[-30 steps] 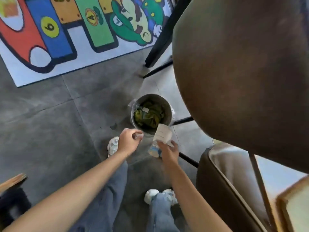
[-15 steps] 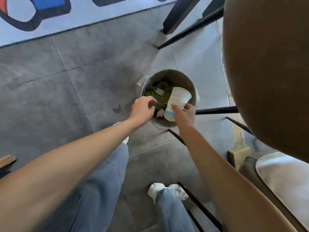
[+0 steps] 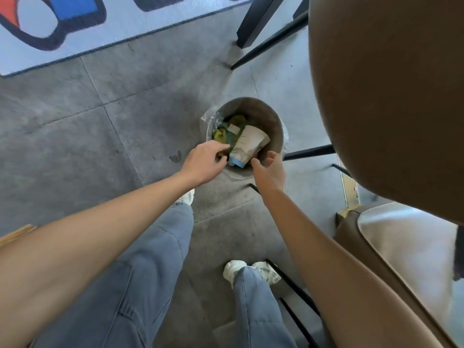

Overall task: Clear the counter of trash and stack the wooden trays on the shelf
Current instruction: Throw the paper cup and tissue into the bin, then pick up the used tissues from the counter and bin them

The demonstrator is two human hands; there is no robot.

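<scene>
A round grey trash bin [image 3: 261, 114] with a clear liner stands on the floor ahead of me. A white paper cup [image 3: 248, 144] with a blue base lies tilted inside it, on top of green and yellow waste. My right hand [image 3: 270, 169] hovers at the bin's near rim, fingers apart, holding nothing. Over the bin's left rim is my left hand [image 3: 204, 162], its fingers loosely curled and nothing visible in them.
A brown padded chair back [image 3: 389, 96] fills the right side, with its seat [image 3: 406, 247] lower right. Black metal legs [image 3: 266, 43] cross the grey tiled floor beside the bin. A colourful rug [image 3: 75, 28] lies at top left. My legs and shoes are below.
My right hand has let go of the paper cup, which now lies in the bin. My left hand has loosened over the rim; the small white scrap near it is gone from sight.
</scene>
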